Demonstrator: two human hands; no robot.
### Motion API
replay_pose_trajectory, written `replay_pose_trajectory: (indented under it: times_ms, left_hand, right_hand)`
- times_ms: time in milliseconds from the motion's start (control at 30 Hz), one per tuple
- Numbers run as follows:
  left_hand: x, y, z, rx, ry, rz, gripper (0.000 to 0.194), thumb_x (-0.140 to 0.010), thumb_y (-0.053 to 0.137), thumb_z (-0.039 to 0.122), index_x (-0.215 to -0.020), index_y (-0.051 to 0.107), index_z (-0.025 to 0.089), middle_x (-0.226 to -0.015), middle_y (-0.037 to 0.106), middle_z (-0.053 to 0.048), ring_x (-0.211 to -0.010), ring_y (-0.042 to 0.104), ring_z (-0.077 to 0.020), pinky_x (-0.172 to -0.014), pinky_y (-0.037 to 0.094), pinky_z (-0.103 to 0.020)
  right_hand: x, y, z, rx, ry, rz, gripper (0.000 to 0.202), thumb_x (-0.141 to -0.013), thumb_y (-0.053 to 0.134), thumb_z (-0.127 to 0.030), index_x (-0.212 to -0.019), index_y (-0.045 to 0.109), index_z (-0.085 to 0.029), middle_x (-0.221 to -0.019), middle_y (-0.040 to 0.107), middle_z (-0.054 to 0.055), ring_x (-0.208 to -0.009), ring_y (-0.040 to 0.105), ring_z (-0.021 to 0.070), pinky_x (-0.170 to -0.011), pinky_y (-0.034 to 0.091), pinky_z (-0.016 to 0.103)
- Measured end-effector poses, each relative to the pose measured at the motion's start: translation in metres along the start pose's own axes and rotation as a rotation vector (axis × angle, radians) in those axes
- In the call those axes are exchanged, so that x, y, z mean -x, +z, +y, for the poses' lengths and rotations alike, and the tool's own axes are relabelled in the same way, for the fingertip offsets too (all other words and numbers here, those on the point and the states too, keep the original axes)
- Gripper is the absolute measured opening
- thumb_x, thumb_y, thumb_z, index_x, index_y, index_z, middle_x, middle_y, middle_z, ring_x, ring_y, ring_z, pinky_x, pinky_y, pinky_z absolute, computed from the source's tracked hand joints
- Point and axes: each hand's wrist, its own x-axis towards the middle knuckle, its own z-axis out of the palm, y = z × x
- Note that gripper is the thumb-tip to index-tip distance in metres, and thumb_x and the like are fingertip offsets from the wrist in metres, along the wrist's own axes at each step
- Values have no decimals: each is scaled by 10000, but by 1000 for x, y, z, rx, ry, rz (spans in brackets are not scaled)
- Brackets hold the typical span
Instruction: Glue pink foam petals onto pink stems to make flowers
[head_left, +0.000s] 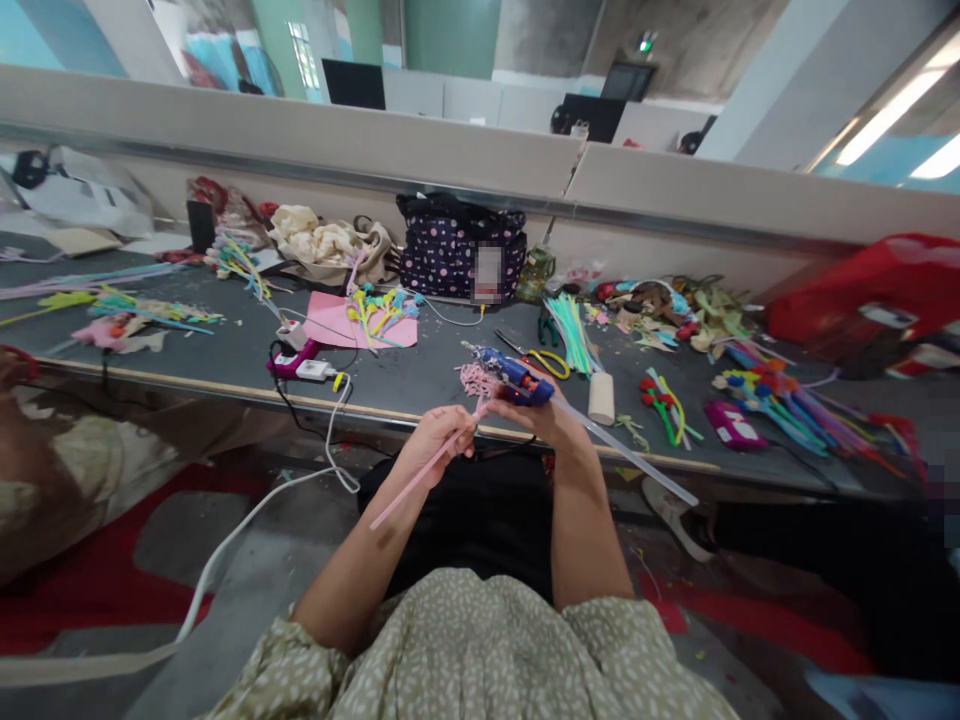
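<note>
My left hand is closed around a thin pink stem, perhaps a pipe cleaner, which slants down toward my left forearm. Closed on a blue hot glue gun, my right hand is just to the right of the left one. A long translucent glue stick sticks out of the gun's back end, and its nozzle points up and left. My right fingertips are close to the stem's upper end; whether they touch it, I cannot tell. Behind the nozzle lies a heap of small pink pieces.
Yellow-handled scissors, green pipe cleaners and a beige cylinder lie right of the gun. At left are a pink sheet with flowers and a purple power strip. A dark patterned bag stands behind. People sit on both sides.
</note>
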Motion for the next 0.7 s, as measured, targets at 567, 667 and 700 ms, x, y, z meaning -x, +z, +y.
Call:
replay_pose_trajectory:
  times_ms: [567, 667, 700]
  left_hand:
    - [-1, -1, -1, -38, 23, -11, 228, -703, 646, 244, -542, 500, 176, -470, 398, 57, -436, 376, -77, -496, 415, -234]
    - [-1, -1, -2, -49, 26, -8, 233, -701, 649, 248, -537, 498, 178, -470, 399, 58, -430, 367, -76, -493, 416, -238]
    - [-1, -1, -2, -54, 28, -9, 230, -701, 647, 247, -538, 500, 178, -470, 400, 57, -430, 367, -77, -493, 415, -240]
  right_hand:
    - [2, -2, -4, -61, 22, -120, 291, -666, 813, -291, -854, 600, -228, -765, 635, -9, -685, 639, 166, -631, 515, 277]
    - [3, -3, -5, -49, 33, -138, 276, -690, 790, -304, -858, 589, -216, -755, 629, -10, -687, 631, 164, -621, 500, 269]
    - [3, -4, -6, -32, 32, -138, 269, -696, 783, -307, -854, 585, -215, -752, 625, -13, -680, 624, 158, -615, 493, 263]
